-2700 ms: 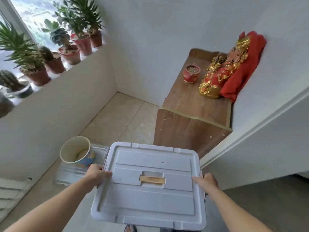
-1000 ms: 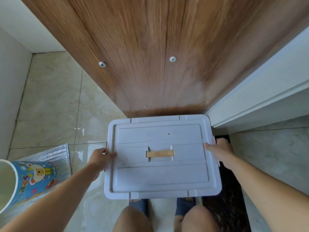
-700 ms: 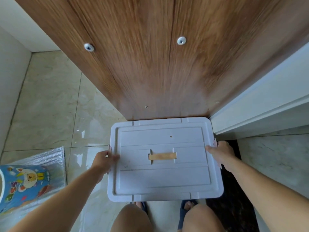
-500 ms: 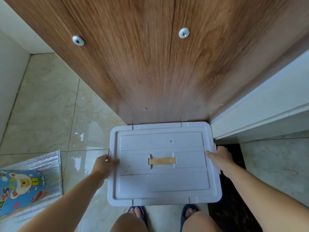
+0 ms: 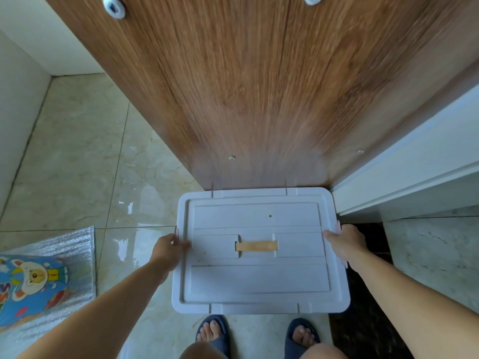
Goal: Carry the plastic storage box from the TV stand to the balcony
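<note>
The pale grey plastic storage box (image 5: 259, 281) with a tan strip across its lid handle is low down, right in front of my feet and against the foot of a wooden cabinet. My left hand (image 5: 168, 251) grips its left side at the clip. Its right side is held by my right hand (image 5: 346, 242) at the other clip. Only the lid shows; whether the box rests on the tiles is hidden.
The wooden cabinet side (image 5: 259, 86) rises directly behind the box. A white sill (image 5: 404, 167) runs along the right, with a dark threshold strip (image 5: 368, 332) below. A blue cartoon bucket (image 5: 31, 283) on a silver mat stands at the left. My sandalled feet (image 5: 212, 330) are just behind the box.
The box has gone down from waist height to just above or on the floor at the cabinet's foot. My view has tilted downward and both hands have kept their grip.
</note>
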Demonstrator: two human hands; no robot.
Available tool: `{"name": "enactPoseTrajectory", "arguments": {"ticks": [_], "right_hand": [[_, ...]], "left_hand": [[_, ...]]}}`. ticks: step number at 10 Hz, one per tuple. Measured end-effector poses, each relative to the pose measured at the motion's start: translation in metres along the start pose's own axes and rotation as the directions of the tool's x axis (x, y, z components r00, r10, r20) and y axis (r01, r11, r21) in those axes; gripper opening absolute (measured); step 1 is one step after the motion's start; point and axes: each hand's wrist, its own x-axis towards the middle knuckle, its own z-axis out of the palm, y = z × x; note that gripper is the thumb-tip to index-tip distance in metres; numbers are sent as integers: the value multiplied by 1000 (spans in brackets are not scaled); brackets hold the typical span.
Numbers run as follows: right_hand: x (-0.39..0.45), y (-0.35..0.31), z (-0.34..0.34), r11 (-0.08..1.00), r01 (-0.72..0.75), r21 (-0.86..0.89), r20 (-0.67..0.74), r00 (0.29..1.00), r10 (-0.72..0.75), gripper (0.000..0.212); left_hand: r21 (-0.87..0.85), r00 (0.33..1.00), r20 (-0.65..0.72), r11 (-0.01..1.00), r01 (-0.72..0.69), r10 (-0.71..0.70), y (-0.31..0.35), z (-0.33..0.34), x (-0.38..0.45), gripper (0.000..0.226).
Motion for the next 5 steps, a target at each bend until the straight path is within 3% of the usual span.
{"name": "enactPoseTrajectory", "arguments": {"ticks": [1, 3, 4, 5], "right_hand": [[-5, -11, -2, 994, -11, -106, 38, 999, 15, 40], [-48, -40, -34, 965, 32, -258, 109, 994, -4, 15], [-88, -55, -60, 922, 141, -360, 119, 987, -105, 14], [-129, -74, -84, 877, 225, -424, 159, 972, -173, 16]], "left_hand": [[168, 999, 19, 985, -40, 37, 16, -8, -1, 17], [347, 992, 55, 930, -123, 110, 60, -29, -41, 53], [513, 972, 122, 826, -236, 202, 86, -48, -75, 50], [545, 953, 179, 781, -304, 245, 113, -63, -113, 51]]}}
